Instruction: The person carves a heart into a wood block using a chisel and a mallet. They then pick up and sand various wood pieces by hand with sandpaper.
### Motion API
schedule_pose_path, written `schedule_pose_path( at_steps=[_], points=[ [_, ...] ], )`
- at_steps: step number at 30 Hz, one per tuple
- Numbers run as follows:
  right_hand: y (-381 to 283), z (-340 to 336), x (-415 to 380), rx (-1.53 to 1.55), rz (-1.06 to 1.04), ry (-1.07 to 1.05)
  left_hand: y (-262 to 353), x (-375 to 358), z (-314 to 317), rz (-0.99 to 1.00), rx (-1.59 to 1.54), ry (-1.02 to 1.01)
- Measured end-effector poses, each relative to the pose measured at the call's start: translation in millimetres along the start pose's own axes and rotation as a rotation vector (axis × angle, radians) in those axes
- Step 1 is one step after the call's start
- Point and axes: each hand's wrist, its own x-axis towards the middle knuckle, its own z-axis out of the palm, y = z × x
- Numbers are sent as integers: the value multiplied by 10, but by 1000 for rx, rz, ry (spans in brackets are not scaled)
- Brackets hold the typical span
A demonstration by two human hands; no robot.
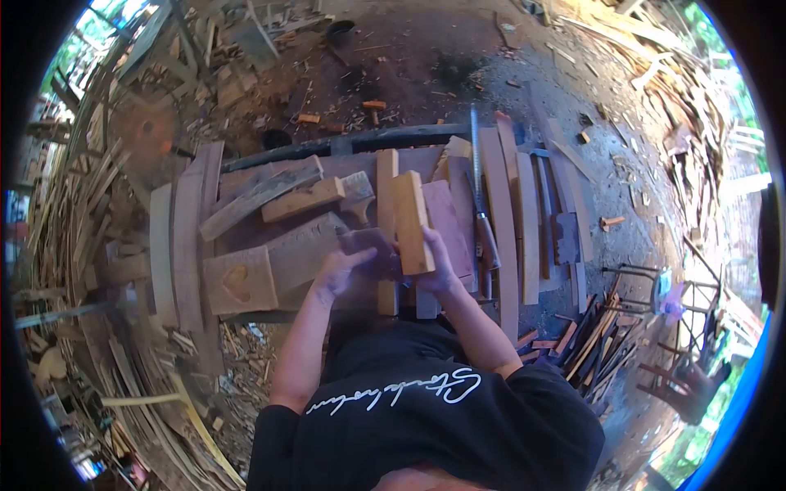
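Note:
My right hand (442, 266) grips the lower end of a pale rectangular wooden block (411, 221) and holds it upright over the workbench (188, 245). My left hand (340, 266) is just left of the block, blurred, with its fingers apart and nothing in it. It hovers over a grey plank (303, 245). Both hands are above a clutter of planks and offcuts on the bench.
A hand saw (479, 196) lies lengthwise right of the block, beside long curved planks (512, 221). A square block with a heart-shaped mark (237, 282) lies at the front left. Wood scraps cover the dirt ground, and stacked sticks (598, 335) lean at the right.

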Motion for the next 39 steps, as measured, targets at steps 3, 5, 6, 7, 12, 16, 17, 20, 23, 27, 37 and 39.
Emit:
schedule_pose_path(
  at_steps=[3,5,6,7,12,16,17,20,23,27,37,39],
  points=[
    [9,119,37,82,-1,138,33,-113,-7,-20,-152,-44],
    [12,-4,94,106,-61,135,-49,-158,-20,54,-135,13],
    [-1,80,91,66,-67,151,-53,-177,-19,121,-110,49],
    [-1,32,115,64,-59,147,-43,-203,-32,126,-111,56],
    [4,-8,131,140,4,-33,169,-288,-35,188,-120,97],
    [22,-33,86,203,48,-60,211,-342,-143,218,-194,65],
    [38,-59,65,199,42,-63,202,-359,-175,221,-192,58],
    [186,22,34,419,32,-122,167,-359,-216,197,-278,-42],
    [370,96,24,502,161,-101,208,-324,-165,180,-294,-159],
    [411,176,14,431,333,-371,444,-358,-78,126,-52,-198],
    [285,374,82,-320,248,-287,416,-358,30,311,-359,100],
    [315,296,137,-180,336,-203,441,-389,77,329,-329,124]
  ],
)
